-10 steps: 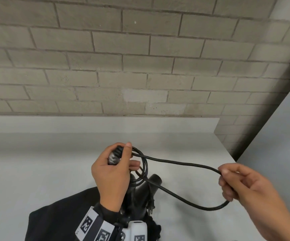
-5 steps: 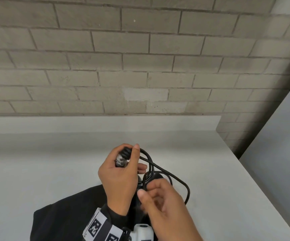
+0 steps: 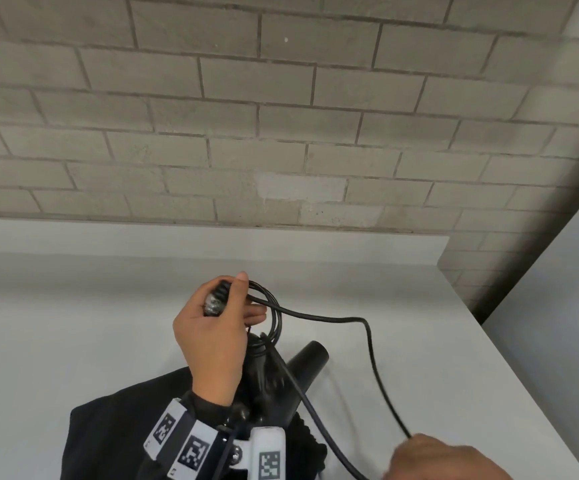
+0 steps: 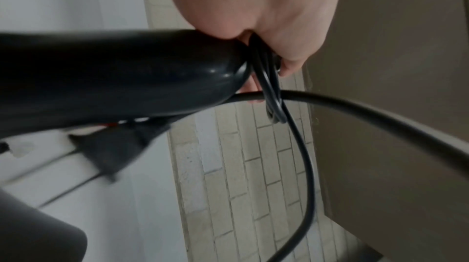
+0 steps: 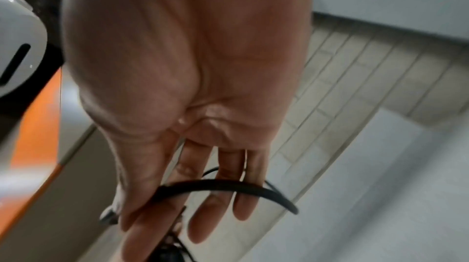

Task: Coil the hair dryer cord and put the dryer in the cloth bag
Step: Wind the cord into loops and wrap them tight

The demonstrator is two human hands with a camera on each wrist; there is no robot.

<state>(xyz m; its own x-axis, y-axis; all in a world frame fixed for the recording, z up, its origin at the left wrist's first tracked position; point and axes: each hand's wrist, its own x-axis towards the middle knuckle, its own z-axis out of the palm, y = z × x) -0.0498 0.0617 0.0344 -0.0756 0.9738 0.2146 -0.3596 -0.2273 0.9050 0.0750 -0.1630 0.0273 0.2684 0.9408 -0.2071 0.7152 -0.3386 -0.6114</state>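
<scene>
Coiling the cord over the bag.

Head view: my left hand grips the cord coils above the dryer, bag at 7 o'clock. Right wrist view: my right hand pinches cord between thumb and fingers.

A pale table against a block wall

A grey block wall with dark mortar lines fills the far side, one lighter block near its middle. A white table runs up to it, with a low raised lip along its far edge. To the right, the table's edge slants from far to near, and beyond it stands a plain grey panel, a dark gap showing between panel and wall. The light is soft and even, with faint shadows on the tabletop.
</scene>
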